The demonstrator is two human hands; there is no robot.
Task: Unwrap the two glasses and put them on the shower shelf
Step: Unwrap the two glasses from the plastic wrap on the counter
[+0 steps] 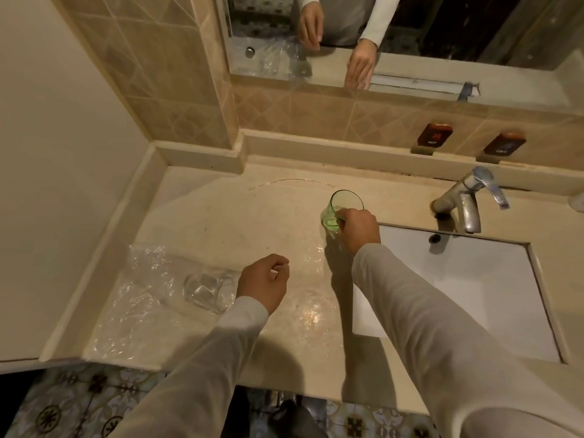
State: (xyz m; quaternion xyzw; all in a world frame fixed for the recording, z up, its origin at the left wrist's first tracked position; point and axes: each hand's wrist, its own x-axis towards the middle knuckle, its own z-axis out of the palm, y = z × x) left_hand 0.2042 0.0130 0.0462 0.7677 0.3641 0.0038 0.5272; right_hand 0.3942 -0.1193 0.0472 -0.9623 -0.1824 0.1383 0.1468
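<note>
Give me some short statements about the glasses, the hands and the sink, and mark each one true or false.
1. The right hand holds the green glass. True.
2. The clear glass stands upright in the sink. False: it lies on its side on the plastic wrap, on the counter.
3. The left hand holds the clear glass. False: it is loosely closed beside the glass.
4. The tap is right of the green glass. True.

A bathroom: tiled wall, mirror (410, 33), faucet (467, 200) over a white sink (474, 279).
</note>
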